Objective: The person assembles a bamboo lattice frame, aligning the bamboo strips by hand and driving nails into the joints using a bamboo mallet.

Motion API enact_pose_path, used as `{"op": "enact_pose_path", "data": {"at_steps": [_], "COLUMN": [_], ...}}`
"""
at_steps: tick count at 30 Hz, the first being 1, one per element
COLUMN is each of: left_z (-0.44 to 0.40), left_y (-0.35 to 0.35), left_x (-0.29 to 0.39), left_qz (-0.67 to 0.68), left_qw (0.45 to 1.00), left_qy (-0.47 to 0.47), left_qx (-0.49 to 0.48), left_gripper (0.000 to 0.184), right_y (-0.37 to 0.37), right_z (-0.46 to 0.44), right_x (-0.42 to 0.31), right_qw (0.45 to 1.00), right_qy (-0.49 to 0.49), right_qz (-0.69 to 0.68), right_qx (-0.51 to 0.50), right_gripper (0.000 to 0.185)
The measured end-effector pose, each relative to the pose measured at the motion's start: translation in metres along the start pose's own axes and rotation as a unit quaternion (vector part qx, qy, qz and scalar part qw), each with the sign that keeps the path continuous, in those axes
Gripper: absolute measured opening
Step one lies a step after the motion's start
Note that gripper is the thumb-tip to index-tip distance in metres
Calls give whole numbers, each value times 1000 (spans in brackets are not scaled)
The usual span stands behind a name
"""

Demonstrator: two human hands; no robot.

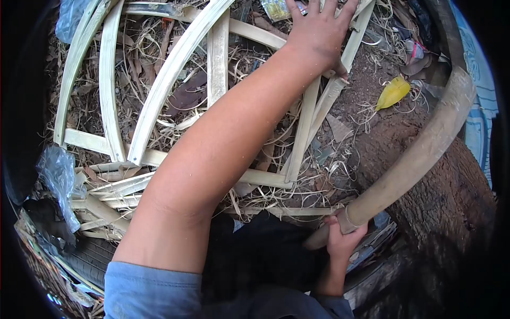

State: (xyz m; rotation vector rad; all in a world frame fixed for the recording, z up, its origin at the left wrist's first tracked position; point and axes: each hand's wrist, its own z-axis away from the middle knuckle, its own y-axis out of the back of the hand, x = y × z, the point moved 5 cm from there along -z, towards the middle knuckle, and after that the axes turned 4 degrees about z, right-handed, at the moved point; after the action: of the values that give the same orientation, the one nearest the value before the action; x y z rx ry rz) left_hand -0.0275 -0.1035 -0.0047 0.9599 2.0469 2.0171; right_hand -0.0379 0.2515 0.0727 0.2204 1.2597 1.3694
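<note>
My left hand (320,33) reaches across to the top of the view, its fingers spread over the pale split-bamboo strips (348,56). What lies under the palm is hidden. Several of these strips cross one another in a loose frame on the ground, with one long strip (175,80) slanting over the others at the left. Low on the right, my right hand (344,239) is closed round a thick bamboo pole (414,165). The pole slants up to the right, and its lower end (317,238) shows past the hand.
A rough tree trunk or stump (449,196) stands at the right, under the pole. Thin shavings and dry leaves cover the soil, with a yellow leaf (393,93) among them. Clear plastic (59,181) and a tyre (93,260) are at the lower left.
</note>
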Motion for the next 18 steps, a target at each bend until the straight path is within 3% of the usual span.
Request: {"op": "enact_pose_path", "data": {"at_steps": [1,3,4,6,8,11,14,18], "left_z": [-2,-10,-11,-10,-5,-10,-16,-15], "left_y": [3,14,22,27,-2,0,13,50], "left_x": [-1,-14,-14,-15,-8,-12,-29,-68], "left_qz": [-6,200,200,231,173,158,215,107], "left_qw": [1000,968,968,954,982,980,965,961], "left_qy": [-4,-68,-75,-65,-78,-75,-100,-220], "left_qx": [4,-134,-130,-180,-13,-94,-113,-131], "left_gripper": [140,139,139,137,146,145,100,58], "right_y": [1,-5,-10,-6,-7,-10,-15,-12], "right_z": [3,-4,-7,-1,4,11,20,24], "right_x": [1,-16,-25,-21,0,19,30,17], "right_qw": [1000,998,991,997,999,994,992,994], "right_qy": [-9,13,39,42,-18,-63,-83,-76], "right_qz": [-4,59,122,61,-47,-90,-90,-70], "right_qx": [11,-9,-31,-24,-7,-8,-31,-44], "right_gripper": [48,48,48,49,49,48,46,45]}}
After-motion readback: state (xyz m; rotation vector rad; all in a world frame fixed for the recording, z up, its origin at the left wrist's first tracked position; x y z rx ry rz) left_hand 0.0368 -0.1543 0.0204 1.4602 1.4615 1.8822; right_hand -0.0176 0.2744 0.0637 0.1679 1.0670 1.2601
